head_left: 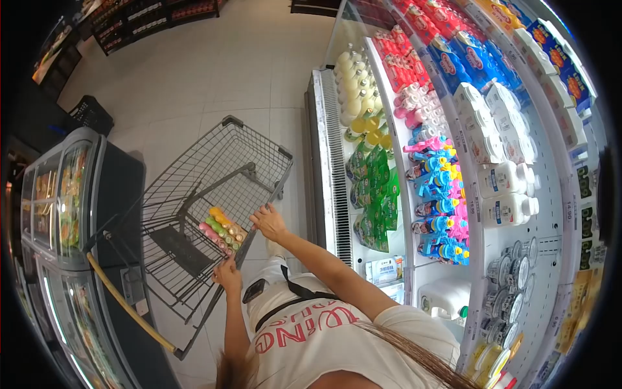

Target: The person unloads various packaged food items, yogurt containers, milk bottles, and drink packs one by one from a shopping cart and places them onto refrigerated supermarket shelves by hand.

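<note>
A grey wire shopping cart (214, 168) stands in front of me, tilted across the view. Several small bottles with pink, green and orange colours (222, 231) lie together inside it. Both hands are on the cart's near side rim. My right hand (269, 222) has its fingers bent over the rim. Lower down, my left hand (227, 273) is closed on the same rim, close to the bottles. The cart's yellow handle bar (126, 305) is at the lower left, away from both hands.
A lit refrigerated shelf (463, 194) runs along the right, with bottles, pouches and cartons. Glass-fronted cases (71, 194) stand at the left, close to the cart. A black basket (92, 114) sits beyond them. Tiled floor (259, 58) stretches ahead to dark shelves (152, 23).
</note>
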{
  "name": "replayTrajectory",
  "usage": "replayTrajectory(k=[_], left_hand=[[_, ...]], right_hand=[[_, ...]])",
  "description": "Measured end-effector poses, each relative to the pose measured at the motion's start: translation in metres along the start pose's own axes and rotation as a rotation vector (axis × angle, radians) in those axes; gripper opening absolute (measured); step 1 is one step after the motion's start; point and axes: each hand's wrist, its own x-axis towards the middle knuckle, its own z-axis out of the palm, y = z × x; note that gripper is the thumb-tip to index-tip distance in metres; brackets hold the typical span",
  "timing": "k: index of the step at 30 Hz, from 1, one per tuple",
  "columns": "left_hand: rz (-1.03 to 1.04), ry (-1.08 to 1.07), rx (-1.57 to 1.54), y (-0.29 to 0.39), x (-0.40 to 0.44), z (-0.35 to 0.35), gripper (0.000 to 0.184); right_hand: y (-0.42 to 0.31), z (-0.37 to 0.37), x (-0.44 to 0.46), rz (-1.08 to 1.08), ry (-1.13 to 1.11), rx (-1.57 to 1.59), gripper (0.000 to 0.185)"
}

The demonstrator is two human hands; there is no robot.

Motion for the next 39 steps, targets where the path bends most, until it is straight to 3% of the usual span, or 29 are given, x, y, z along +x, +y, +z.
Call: replayTrajectory(k=[3,8,11,20,22,26,31,39], left_hand=[[-0.071,-0.070,0.042,0.025,0.042,-0.005,0.044],[0.013,-0.174,-0.132,0.019,0.110,0.014,0.038],[0.023,-0.126,-0.086,0.046,0.134,0.016,0.034],[-0.191,-0.230,-0.062,0.127,0.217,0.028,0.036],[-0.196,-0.217,-0.075,0.150,0.236,0.031,0.035],[-0.203,-0.180,-0.144,0.174,0.268,0.054,0.027],[-0.153,-0.016,-0.101,0.217,0.284,0.058,0.022],[-0.219,-0.056,-0.085,0.270,0.316,0.043,0.017]], right_hand=[[0.024,0.000,0.026,0.015,0.017,0.037,0.030],[0.065,0.002,0.070,0.020,0.009,0.069,0.030],[0.091,-0.007,0.089,0.038,-0.029,0.093,0.030],[0.179,-0.005,0.147,0.033,0.016,0.129,0.040],[0.202,-0.015,0.158,0.026,-0.030,0.132,0.041],[0.252,-0.022,0.181,-0.018,0.093,0.138,0.031],[0.294,-0.046,0.200,-0.089,0.094,0.259,0.027],[0.334,-0.055,0.230,-0.147,0.126,0.264,0.025]])
